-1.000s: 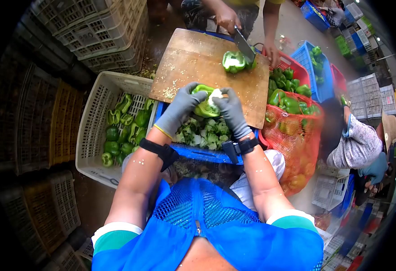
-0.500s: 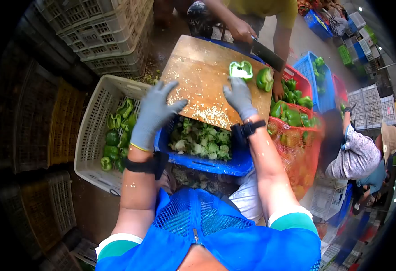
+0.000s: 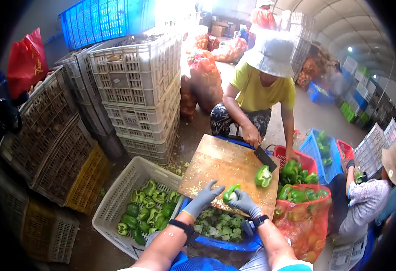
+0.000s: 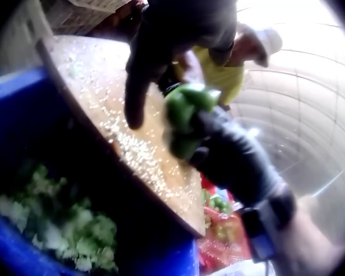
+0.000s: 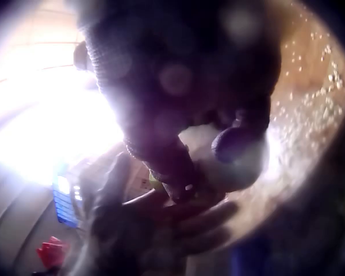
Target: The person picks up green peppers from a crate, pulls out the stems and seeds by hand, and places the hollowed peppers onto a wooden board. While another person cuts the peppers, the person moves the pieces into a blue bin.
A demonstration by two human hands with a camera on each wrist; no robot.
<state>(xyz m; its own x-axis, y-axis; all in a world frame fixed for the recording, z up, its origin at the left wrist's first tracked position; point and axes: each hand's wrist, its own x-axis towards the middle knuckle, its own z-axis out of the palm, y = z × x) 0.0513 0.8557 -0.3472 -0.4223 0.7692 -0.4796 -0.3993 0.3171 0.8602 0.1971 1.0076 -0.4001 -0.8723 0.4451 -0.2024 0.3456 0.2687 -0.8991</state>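
Observation:
My gloved right hand (image 3: 244, 202) grips a cut green bell pepper piece (image 3: 231, 193) above the near edge of the wooden board (image 3: 211, 162). In the left wrist view the same pepper (image 4: 187, 109) shows between the thumb and fingers of that hand. Just to its left is my gloved left hand (image 3: 203, 198), fingers spread and holding nothing. Another cut pepper (image 3: 263, 176) lies at the board's right side, near the knife (image 3: 265, 158) of a person opposite. Pale seeds (image 4: 135, 152) are scattered over the board. Below its near edge, a blue crate (image 3: 227, 244) holds pepper cores (image 3: 220, 224).
At left stands a white crate (image 3: 110, 205) with cut peppers (image 3: 146, 212). On the right are a red mesh bag (image 3: 304, 217) and a red crate (image 3: 313, 163) with peppers. Stacked crates (image 3: 139, 90) rise at the back left. The person opposite (image 3: 261, 90) crouches behind the board.
A second ago both hands held a pepper piece; half a second ago they were apart, right at a cut pepper. Now the right has brought that pepper nearer the left. The head view has tilted up.

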